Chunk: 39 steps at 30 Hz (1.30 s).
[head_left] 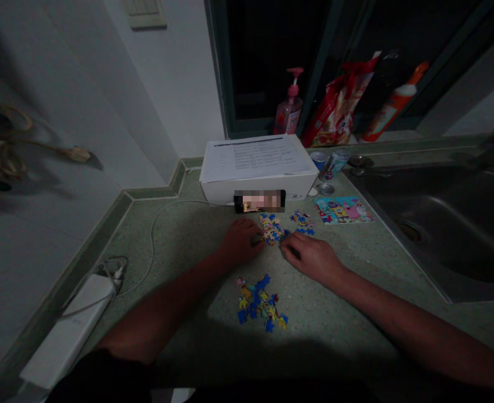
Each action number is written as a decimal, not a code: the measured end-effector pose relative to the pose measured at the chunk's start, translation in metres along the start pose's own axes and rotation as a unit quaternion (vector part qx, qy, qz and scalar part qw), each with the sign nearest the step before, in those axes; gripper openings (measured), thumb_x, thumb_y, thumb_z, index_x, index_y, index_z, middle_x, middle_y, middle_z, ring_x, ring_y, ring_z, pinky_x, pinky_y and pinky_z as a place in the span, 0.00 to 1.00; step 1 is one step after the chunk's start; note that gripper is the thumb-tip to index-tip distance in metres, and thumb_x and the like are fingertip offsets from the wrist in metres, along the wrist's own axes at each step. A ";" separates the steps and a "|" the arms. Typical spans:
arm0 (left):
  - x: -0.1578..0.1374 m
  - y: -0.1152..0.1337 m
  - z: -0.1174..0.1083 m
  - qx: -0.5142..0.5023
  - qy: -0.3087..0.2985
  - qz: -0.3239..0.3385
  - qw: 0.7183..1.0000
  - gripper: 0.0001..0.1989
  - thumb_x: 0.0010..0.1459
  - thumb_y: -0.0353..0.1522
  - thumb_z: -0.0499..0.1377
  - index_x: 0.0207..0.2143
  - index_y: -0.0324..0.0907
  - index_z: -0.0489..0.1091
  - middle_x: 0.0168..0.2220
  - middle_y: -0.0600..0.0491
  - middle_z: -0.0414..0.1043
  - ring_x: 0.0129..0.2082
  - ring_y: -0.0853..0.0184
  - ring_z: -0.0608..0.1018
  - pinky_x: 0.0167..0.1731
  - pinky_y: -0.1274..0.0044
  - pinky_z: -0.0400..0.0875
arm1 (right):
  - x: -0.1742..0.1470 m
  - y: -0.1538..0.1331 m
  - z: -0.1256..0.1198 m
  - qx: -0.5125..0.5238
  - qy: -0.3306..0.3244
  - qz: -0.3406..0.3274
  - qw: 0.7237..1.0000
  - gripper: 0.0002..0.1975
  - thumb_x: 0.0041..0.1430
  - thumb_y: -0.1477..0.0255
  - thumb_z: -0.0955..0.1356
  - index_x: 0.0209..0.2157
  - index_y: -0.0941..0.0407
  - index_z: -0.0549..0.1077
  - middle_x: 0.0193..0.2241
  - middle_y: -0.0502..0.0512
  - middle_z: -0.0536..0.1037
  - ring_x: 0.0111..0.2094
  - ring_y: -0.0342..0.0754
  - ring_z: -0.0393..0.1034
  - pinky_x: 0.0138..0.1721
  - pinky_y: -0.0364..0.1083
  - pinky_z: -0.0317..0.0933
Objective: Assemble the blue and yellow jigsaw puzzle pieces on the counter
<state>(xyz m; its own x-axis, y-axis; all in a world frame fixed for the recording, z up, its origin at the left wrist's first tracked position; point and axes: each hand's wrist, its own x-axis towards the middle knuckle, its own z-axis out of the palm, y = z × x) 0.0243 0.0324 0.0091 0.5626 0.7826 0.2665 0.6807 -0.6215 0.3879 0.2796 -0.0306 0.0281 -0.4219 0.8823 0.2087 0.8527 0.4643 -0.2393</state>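
My left hand (241, 243) rests on the counter with its fingers curled and its thumb bent in, touching the left edge of a cluster of jigsaw pieces (271, 228). What its fingertips hold, if anything, is hidden. On the other side, my right hand (312, 256) is closed in a pinch at a blue jigsaw piece (286, 232) beside that cluster. A smaller group of jigsaw pieces (303, 220) lies just beyond my right hand. Nearer to me is a loose heap of blue and yellow jigsaw pieces (260, 302).
A phone (259, 201) on a cable leans against a white box (255, 162). A colourful picture card (343, 210) lies right, by the metal sink (448, 224). Cans (334, 165), a pump bottle (289, 109) and a red bag (339, 106) stand behind. At left is a power strip (73, 330).
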 end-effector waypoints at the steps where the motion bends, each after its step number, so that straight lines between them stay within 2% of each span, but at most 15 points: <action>1: 0.000 0.000 0.000 -0.001 -0.002 -0.002 1.000 0.06 0.65 0.35 0.71 0.44 0.48 0.80 0.47 0.50 0.81 0.52 0.56 0.81 0.60 0.61 0.75 | 0.000 0.000 0.000 0.001 -0.001 0.000 1.000 0.13 0.75 0.68 0.63 0.41 0.48 0.81 0.40 0.56 0.86 0.39 0.55 0.83 0.37 0.51 0.73; 8: 0.001 0.000 0.000 -0.001 -0.003 -0.010 1.000 0.06 0.65 0.35 0.72 0.43 0.48 0.80 0.45 0.50 0.81 0.51 0.57 0.81 0.60 0.61 0.75 | 0.001 -0.002 -0.003 0.006 -0.004 -0.002 1.000 0.13 0.75 0.68 0.64 0.41 0.48 0.81 0.39 0.57 0.85 0.38 0.55 0.82 0.36 0.52 0.74; 16: 0.000 -0.002 0.000 0.005 -0.012 0.028 1.000 0.05 0.66 0.33 0.70 0.45 0.50 0.83 0.45 0.51 0.82 0.51 0.57 0.80 0.58 0.62 0.74 | 0.000 -0.001 -0.001 0.006 -0.001 -0.004 1.000 0.13 0.75 0.69 0.64 0.41 0.50 0.81 0.39 0.56 0.85 0.37 0.53 0.82 0.36 0.50 0.72; 21: 0.001 -0.002 0.001 -0.006 -0.021 0.014 1.000 0.03 0.66 0.32 0.70 0.43 0.46 0.82 0.46 0.51 0.82 0.52 0.57 0.80 0.60 0.63 0.72 | -0.001 0.002 0.003 0.002 0.008 -0.018 1.000 0.12 0.75 0.70 0.65 0.42 0.53 0.82 0.40 0.58 0.86 0.38 0.54 0.83 0.36 0.50 0.71; 25: 0.001 -0.002 0.001 -0.003 -0.008 0.014 1.000 0.05 0.66 0.32 0.70 0.44 0.46 0.81 0.47 0.50 0.82 0.52 0.57 0.80 0.59 0.63 0.72 | -0.001 0.004 0.005 -0.001 0.009 -0.021 1.000 0.13 0.75 0.70 0.64 0.42 0.53 0.81 0.39 0.58 0.85 0.38 0.53 0.83 0.36 0.49 0.70; 33: 0.001 -0.004 0.005 0.010 0.009 0.032 0.999 0.01 0.69 0.32 0.69 0.41 0.45 0.81 0.43 0.49 0.82 0.50 0.57 0.81 0.57 0.63 0.73 | -0.001 0.004 0.004 0.014 0.021 -0.029 0.999 0.14 0.75 0.69 0.64 0.41 0.52 0.81 0.38 0.58 0.85 0.36 0.53 0.81 0.34 0.49 0.67; 39: 0.001 -0.007 0.007 0.013 0.065 0.054 0.996 0.06 0.73 0.32 0.64 0.40 0.42 0.80 0.40 0.49 0.81 0.45 0.59 0.81 0.53 0.65 0.75 | -0.001 0.002 0.005 0.025 0.045 -0.032 0.998 0.13 0.76 0.68 0.64 0.43 0.51 0.81 0.39 0.57 0.86 0.35 0.53 0.82 0.33 0.49 0.68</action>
<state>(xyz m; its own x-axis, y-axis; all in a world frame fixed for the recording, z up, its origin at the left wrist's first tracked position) 0.0228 0.0373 0.0006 0.5689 0.7087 0.4172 0.6326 -0.7013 0.3286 0.2803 -0.0302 0.0225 -0.4437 0.8411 0.3093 0.8077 0.5249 -0.2686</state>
